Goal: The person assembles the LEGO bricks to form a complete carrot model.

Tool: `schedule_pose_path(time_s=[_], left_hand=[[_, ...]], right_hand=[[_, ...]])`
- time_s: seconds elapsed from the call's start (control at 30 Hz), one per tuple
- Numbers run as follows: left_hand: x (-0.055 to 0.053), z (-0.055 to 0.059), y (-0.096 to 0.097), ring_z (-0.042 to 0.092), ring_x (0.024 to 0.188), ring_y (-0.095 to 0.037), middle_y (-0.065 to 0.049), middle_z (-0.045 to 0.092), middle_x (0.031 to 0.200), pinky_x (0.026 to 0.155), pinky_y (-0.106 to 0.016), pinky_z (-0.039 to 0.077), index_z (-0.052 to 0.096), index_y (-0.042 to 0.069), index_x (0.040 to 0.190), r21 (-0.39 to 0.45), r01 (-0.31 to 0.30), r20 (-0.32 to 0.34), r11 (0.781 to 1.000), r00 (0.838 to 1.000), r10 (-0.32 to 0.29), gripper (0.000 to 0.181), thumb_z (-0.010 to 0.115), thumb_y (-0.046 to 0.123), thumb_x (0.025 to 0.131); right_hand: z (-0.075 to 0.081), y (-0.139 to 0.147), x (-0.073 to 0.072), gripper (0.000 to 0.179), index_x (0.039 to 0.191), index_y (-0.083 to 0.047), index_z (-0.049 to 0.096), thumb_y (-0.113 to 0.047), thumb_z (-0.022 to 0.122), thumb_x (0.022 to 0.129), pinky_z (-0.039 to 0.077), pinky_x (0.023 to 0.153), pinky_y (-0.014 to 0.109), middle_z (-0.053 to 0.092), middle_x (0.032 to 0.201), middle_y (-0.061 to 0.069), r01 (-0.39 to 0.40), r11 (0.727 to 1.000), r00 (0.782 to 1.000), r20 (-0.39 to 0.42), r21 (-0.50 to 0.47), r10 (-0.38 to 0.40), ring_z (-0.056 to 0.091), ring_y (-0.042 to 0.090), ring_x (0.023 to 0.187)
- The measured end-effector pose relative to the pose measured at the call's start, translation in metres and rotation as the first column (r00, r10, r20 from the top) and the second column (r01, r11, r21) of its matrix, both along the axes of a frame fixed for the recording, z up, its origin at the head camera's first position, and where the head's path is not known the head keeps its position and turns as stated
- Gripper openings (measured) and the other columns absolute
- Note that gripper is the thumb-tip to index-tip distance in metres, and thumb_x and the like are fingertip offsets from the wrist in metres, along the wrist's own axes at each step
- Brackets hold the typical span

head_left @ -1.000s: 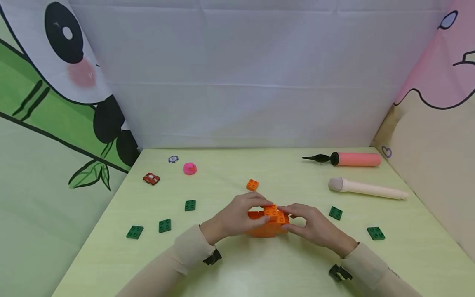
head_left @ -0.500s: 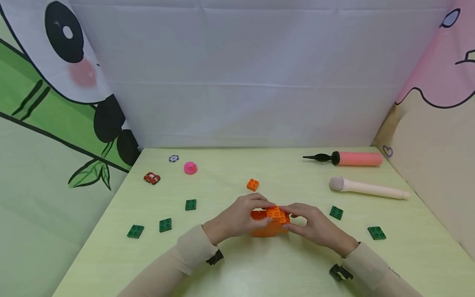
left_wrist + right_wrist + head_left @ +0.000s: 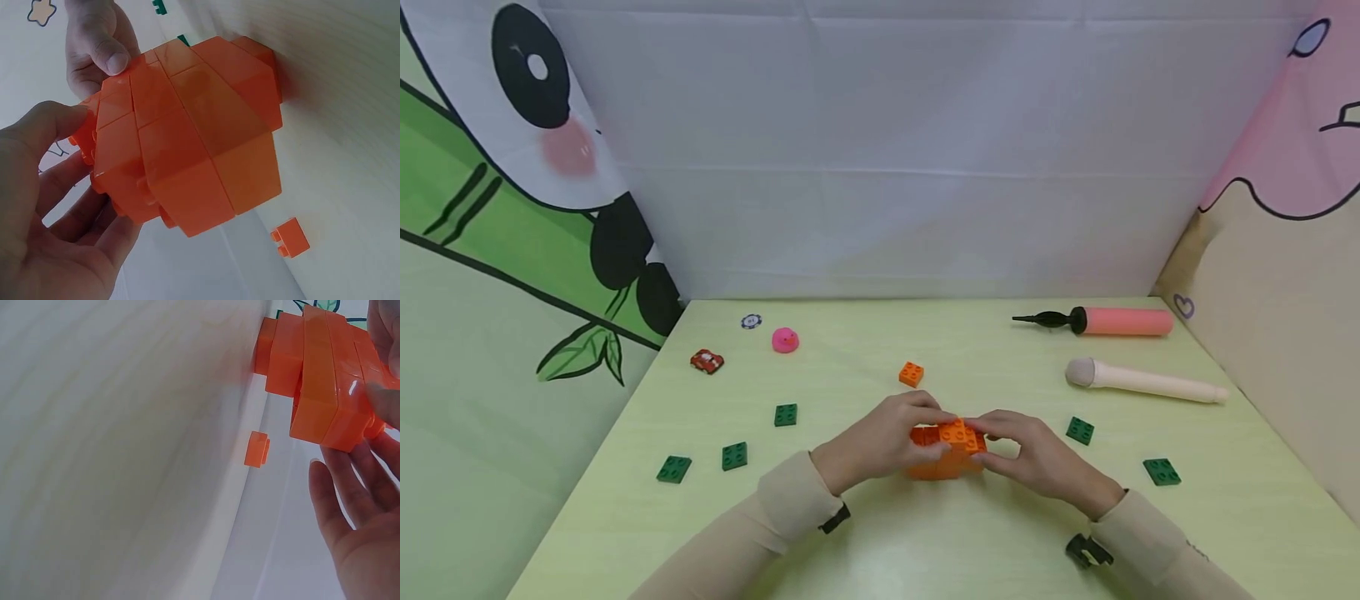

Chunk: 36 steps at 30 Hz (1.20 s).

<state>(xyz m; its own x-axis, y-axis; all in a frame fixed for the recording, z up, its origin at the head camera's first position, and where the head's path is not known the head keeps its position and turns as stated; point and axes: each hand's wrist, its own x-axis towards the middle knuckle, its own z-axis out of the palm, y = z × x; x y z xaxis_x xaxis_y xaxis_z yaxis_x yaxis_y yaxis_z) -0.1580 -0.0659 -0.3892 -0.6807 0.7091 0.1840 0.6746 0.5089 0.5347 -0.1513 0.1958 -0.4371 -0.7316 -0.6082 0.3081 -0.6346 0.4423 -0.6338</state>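
A rounded build of stacked orange toy bricks [image 3: 934,468] stands on the table between the two hands, wider in its middle layers than at its base [image 3: 262,59]. My left hand [image 3: 880,437] pinches a small orange brick [image 3: 957,432] at the top, thumb on the near side and fingers on the far side. From the other side my right hand [image 3: 1039,454] grips the upper right end of the build between thumb and fingers. In the right wrist view, the right thumb [image 3: 386,403] lies against the orange wall. A loose orange brick [image 3: 912,373] lies just beyond the build.
Several green bricks lie to both sides, one [image 3: 734,455] at left and another [image 3: 1162,472] at right. Farther left are a red toy car [image 3: 707,361], a pink rubber duck [image 3: 785,340] and a poker chip [image 3: 751,321]. A pink hand pump [image 3: 1120,322] and a toy microphone [image 3: 1146,382] lie at right.
The left hand, the top brick and the build have shifted slightly right since the first frame. The right hand has barely moved, and both hands keep their hold.
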Motion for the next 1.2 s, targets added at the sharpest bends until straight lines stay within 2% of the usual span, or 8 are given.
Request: schedule_pose_path(time_s=[0.2,0.37,0.43,0.53,0.7,0.83,0.97,1.2], left_hand=[[-0.004,0.000,-0.003,0.059,0.101,-0.010,0.002,0.066,0.112,0.088,-0.024,0.053,0.069,0.012,0.126,0.003,0.036,0.002,0.999,0.999,-0.036,0.035,0.071,0.025,0.093],[-0.019,0.002,-0.009,0.060,0.105,-0.012,0.005,0.066,0.118,0.092,-0.033,0.054,0.068,0.014,0.128,0.047,0.085,0.070,0.995,0.994,-0.088,0.041,0.070,0.036,0.094],[-0.031,0.003,-0.013,0.060,0.105,-0.011,0.007,0.066,0.119,0.092,-0.033,0.053,0.067,0.016,0.130,0.058,0.075,0.084,0.996,0.993,-0.079,0.043,0.068,0.040,0.094],[-0.056,0.003,-0.019,0.059,0.102,-0.013,0.005,0.065,0.118,0.090,-0.033,0.052,0.066,0.016,0.131,0.035,0.015,0.066,0.999,0.998,-0.017,0.040,0.066,0.036,0.097],[-0.100,-0.006,-0.024,0.059,0.110,-0.027,-0.009,0.064,0.125,0.095,-0.039,0.049,0.062,0.007,0.135,-0.094,-0.069,0.057,0.993,0.996,0.075,0.041,0.067,0.019,0.095],[-0.121,-0.018,-0.023,0.054,0.125,-0.028,-0.012,0.059,0.135,0.106,-0.042,0.045,0.059,0.004,0.137,-0.207,-0.107,0.118,0.972,0.984,0.133,0.047,0.068,0.015,0.093],[-0.131,-0.028,-0.021,0.050,0.131,-0.027,-0.010,0.057,0.140,0.111,-0.041,0.041,0.060,0.005,0.138,-0.260,-0.139,0.155,0.956,0.971,0.184,0.047,0.070,0.012,0.092],[-0.137,-0.037,-0.016,0.055,0.125,-0.028,-0.012,0.062,0.133,0.107,-0.041,0.044,0.063,0.002,0.133,-0.267,-0.140,0.131,0.954,0.975,0.180,0.041,0.069,0.006,0.092]], right_hand=[[0.000,-0.001,0.002,0.047,0.137,-0.019,0.062,-0.033,0.071,0.093,0.057,0.087,0.038,0.065,0.124,-0.008,0.006,1.000,1.000,0.021,-0.002,-0.005,0.063,0.009,0.106],[0.001,-0.001,0.002,0.047,0.137,-0.019,0.061,-0.032,0.070,0.094,0.057,0.087,0.040,0.066,0.124,-0.007,0.007,1.000,1.000,0.010,0.001,-0.007,0.063,0.011,0.106],[0.001,0.000,0.002,0.046,0.137,-0.018,0.061,-0.031,0.070,0.094,0.057,0.087,0.041,0.066,0.124,-0.006,0.007,1.000,1.000,0.006,0.009,-0.007,0.063,0.011,0.105],[0.001,0.000,0.001,0.046,0.137,-0.018,0.061,-0.032,0.070,0.094,0.057,0.087,0.042,0.066,0.125,-0.004,0.017,1.000,1.000,0.012,0.019,-0.017,0.063,0.012,0.105],[0.001,-0.001,0.001,0.047,0.138,-0.018,0.061,-0.035,0.068,0.095,0.056,0.088,0.042,0.066,0.126,-0.002,0.013,1.000,0.999,0.042,0.028,-0.014,0.063,0.013,0.106],[0.000,-0.002,0.001,0.047,0.138,-0.018,0.061,-0.035,0.068,0.095,0.056,0.088,0.041,0.065,0.127,-0.003,0.012,1.000,0.999,0.044,0.028,-0.013,0.063,0.012,0.107],[0.000,-0.002,0.001,0.046,0.137,-0.018,0.061,-0.034,0.068,0.095,0.056,0.088,0.042,0.065,0.127,-0.003,0.010,1.000,0.999,0.030,0.027,-0.010,0.064,0.013,0.107],[0.000,0.001,0.000,0.046,0.138,-0.018,0.061,-0.035,0.067,0.095,0.056,0.089,0.042,0.065,0.127,-0.002,0.013,0.999,0.999,0.044,0.035,-0.014,0.063,0.013,0.107]])
